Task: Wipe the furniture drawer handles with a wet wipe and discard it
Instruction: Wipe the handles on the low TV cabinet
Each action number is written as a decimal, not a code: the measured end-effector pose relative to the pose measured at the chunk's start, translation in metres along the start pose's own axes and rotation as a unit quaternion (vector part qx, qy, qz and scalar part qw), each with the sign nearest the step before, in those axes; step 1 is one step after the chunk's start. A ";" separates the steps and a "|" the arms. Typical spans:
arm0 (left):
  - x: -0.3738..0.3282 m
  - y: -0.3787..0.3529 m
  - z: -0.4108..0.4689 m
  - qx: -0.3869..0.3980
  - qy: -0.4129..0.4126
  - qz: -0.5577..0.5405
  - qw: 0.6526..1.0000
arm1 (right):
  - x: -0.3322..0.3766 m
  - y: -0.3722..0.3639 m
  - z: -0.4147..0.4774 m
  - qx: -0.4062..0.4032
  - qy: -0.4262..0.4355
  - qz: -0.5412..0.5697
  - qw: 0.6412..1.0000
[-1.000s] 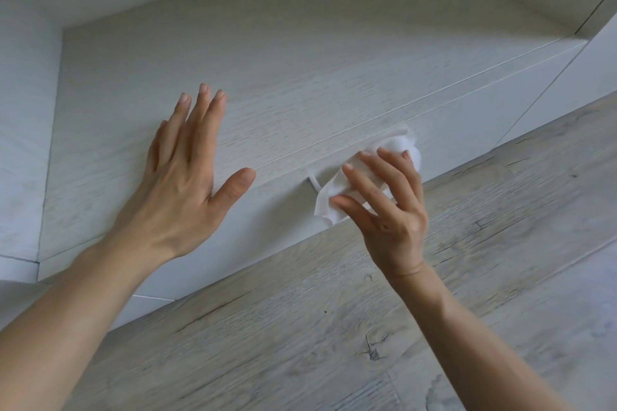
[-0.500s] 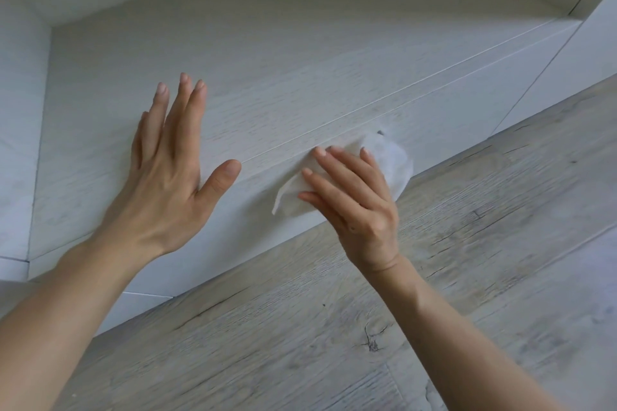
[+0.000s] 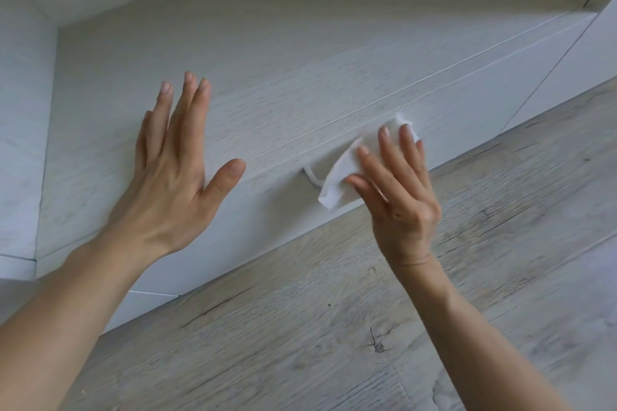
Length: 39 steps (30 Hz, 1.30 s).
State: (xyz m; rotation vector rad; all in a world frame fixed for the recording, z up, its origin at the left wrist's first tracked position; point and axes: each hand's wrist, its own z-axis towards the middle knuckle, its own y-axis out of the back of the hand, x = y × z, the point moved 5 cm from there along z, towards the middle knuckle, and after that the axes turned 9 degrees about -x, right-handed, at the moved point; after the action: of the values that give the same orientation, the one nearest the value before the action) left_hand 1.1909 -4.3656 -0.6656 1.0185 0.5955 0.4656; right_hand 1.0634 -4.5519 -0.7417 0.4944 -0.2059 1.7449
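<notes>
- Two hands, one wet wipe [image 3: 338, 184], and one drawer handle [image 3: 311, 179] in view.
- The left hand [image 3: 167, 183] lies flat on the pale cabinet top [image 3: 300, 60], fingers straight and together, thumb spread, holding nothing.
- The right hand [image 3: 404, 207] presses the wipe over the handle on the drawer front [image 3: 260, 210]. Its fingers [image 3: 387, 157] are nearly straight and its thumb is hidden.
- One wood-grain floor [image 3: 334, 327] lies below the drawer.
- Half a second ago the wipe covered the handle's left end. Now it sits further right and that end shows bare.
- The left hand has stayed flat on the top.
</notes>
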 end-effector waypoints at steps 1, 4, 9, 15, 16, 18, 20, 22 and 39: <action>0.000 0.000 0.001 -0.002 0.004 -0.001 1.000 | 0.000 -0.001 0.000 0.003 -0.001 0.005 1.000; 0.001 0.000 0.002 -0.001 0.003 0.004 1.000 | 0.019 -0.012 -0.002 0.028 0.008 0.025 0.999; 0.000 -0.001 0.000 -0.002 -0.004 0.004 1.000 | 0.014 -0.009 -0.003 0.021 0.005 0.013 1.000; 0.001 -0.001 0.001 0.001 0.009 0.005 1.000 | 0.030 -0.021 -0.008 0.027 -0.009 0.028 0.999; 0.001 -0.001 0.000 0.001 0.006 0.006 1.000 | 0.033 -0.022 -0.009 0.030 0.000 0.032 0.999; 0.000 -0.001 0.000 0.001 0.001 0.012 1.000 | 0.027 -0.020 -0.010 0.031 0.008 0.034 0.999; 0.000 -0.001 0.000 0.002 0.000 0.015 1.000 | 0.014 -0.012 -0.008 0.019 0.001 0.021 1.000; 0.000 -0.001 0.001 0.003 0.006 0.012 1.000 | 0.011 -0.010 -0.008 0.012 -0.001 0.009 1.000; 0.001 -0.001 0.000 0.003 0.006 0.010 1.000 | 0.026 -0.027 -0.014 0.016 -0.031 0.034 0.999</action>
State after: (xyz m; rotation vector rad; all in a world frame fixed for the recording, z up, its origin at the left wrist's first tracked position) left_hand 1.1915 -4.3654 -0.6669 1.0298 0.5975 0.4882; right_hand 1.0820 -4.5169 -0.7462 0.5714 -0.2410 1.8035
